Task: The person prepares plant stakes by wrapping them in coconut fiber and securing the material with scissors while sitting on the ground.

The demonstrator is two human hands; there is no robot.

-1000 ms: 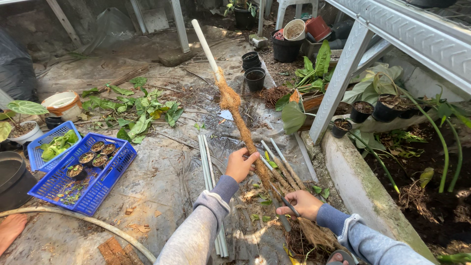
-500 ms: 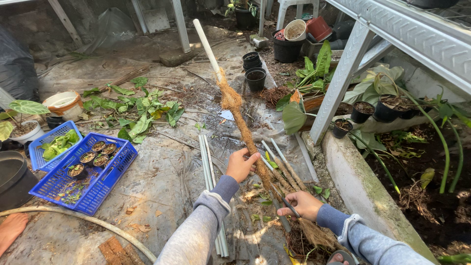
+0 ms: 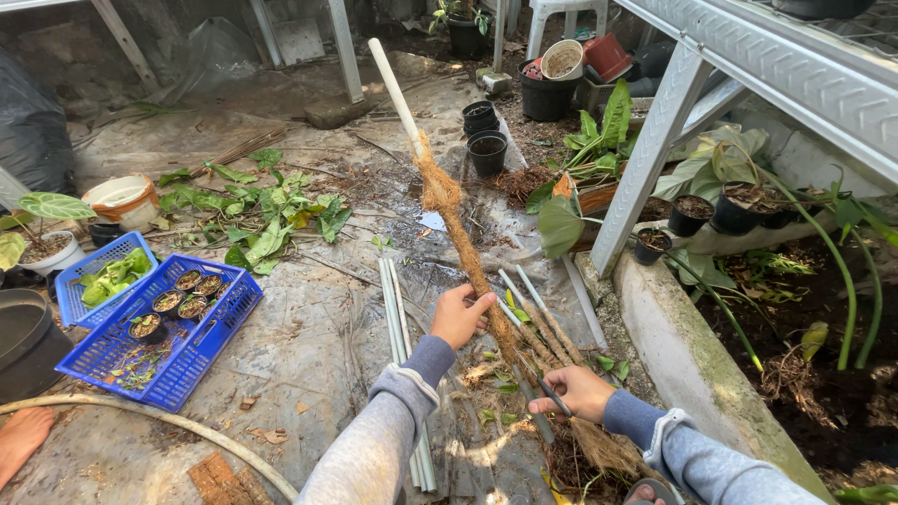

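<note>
The left hand (image 3: 458,316) curls around a fibre-wrapped white pole (image 3: 447,201) that slants from near centre to far left over the littered floor. The right hand (image 3: 575,393) pinches a dark slim tool (image 3: 552,400) near the pole's lower end, beside loose fibre (image 3: 599,447). A blue crate (image 3: 159,341) sits left.

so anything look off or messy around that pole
Yes: cut leaves lie scattered on the ground left of the pole, and loose fibre is heaped by the right hand. The pole's wrap stops short of its bare top.
</note>
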